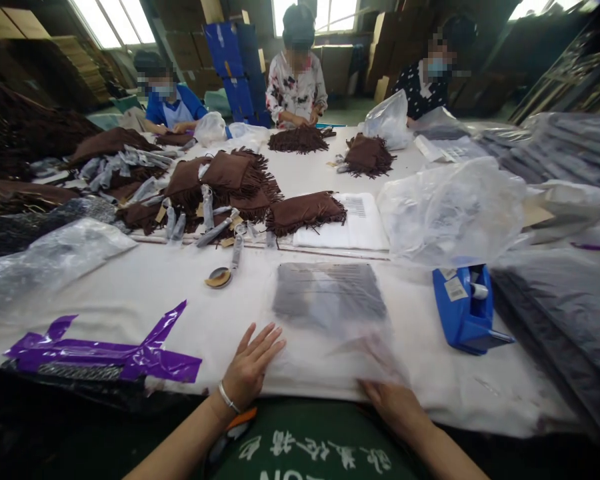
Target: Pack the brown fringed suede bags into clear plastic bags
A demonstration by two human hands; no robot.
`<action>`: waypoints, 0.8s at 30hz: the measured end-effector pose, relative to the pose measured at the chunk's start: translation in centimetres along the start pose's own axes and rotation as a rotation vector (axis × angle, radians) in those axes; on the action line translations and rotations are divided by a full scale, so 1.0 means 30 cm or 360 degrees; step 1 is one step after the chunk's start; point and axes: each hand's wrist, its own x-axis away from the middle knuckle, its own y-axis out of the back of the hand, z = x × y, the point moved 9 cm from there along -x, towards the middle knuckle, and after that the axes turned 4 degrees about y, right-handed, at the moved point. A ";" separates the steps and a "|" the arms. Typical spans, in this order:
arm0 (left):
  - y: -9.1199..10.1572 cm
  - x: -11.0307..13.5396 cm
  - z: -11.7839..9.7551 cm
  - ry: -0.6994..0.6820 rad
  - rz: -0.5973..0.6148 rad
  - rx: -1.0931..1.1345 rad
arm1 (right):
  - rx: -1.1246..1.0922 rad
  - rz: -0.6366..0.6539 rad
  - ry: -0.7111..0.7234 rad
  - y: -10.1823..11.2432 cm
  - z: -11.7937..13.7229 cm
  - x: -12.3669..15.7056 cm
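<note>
A clear plastic bag (330, 320) with printed lines lies flat on the white table (170, 287) right in front of me. My left hand (250, 367) rests beside its left edge, fingers stretched out flat on the table. My right hand (393, 400) is at the bag's near right corner, partly under the film; its fingers are smeared and covered. A brown fringed cloth piece (305, 212) lies further back on a stack of white bags (360, 227).
A blue tape dispenser (465, 310) stands to the right. Purple tape strips (105, 353) lie at the near left. Heaps of brown fringed cloth (220, 180) and loose plastic bags (450, 207) cover the middle. Three people work at the far side.
</note>
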 end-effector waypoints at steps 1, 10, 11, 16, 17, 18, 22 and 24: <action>-0.018 0.022 0.013 -0.0019 0.0069 -0.0008 | 0.0192 0.0089 0.0017 0.003 -0.031 0.067; -0.200 0.047 0.027 -0.0064 0.0792 0.0191 | 0.0202 0.0570 0.0550 0.039 0.252 0.091; -0.208 0.042 0.032 -0.0052 0.0853 0.0209 | 0.0206 0.0513 0.0609 0.063 0.263 0.041; -0.178 0.038 0.057 -0.0041 0.1092 0.0331 | 0.0387 0.0526 0.0692 0.137 0.073 -0.115; -0.160 0.041 0.061 -0.0043 0.1138 0.0367 | 0.0414 0.0570 0.0694 0.145 0.028 -0.116; -0.141 0.044 0.063 -0.0045 0.1183 0.0401 | 0.0439 0.0600 0.0690 0.154 -0.008 -0.112; -0.078 0.047 0.072 -0.0070 0.1264 0.0502 | 0.0490 0.0617 0.0662 0.174 -0.063 -0.074; -0.064 0.040 0.085 -0.0074 0.1190 0.0521 | 0.0436 0.0544 0.0620 0.178 -0.067 -0.067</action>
